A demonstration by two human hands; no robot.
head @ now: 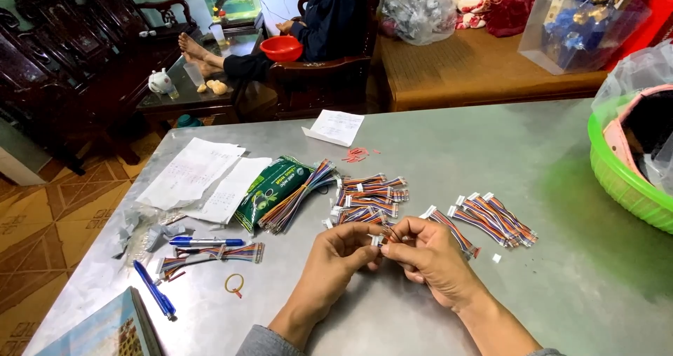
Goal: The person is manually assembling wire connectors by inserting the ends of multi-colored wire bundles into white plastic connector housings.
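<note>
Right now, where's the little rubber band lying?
The rubber band lies on the grey table at lower left, just below a wire bundle, right of a blue pen.

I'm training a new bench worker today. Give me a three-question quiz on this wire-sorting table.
1. True or false: both hands pinch one small white connector between their fingers.
2. Which lies nearest the green packet? A) green basket B) long multicoloured wire bundle C) yellow ring
3. Fill in: two ___ pens lie on the metal table.

Key:
1. True: the left hand and right hand meet on the white connector.
2. B: the wire bundle rests against it; the basket and the ring lie apart.
3. Blue: one pen above the other pen.
</note>
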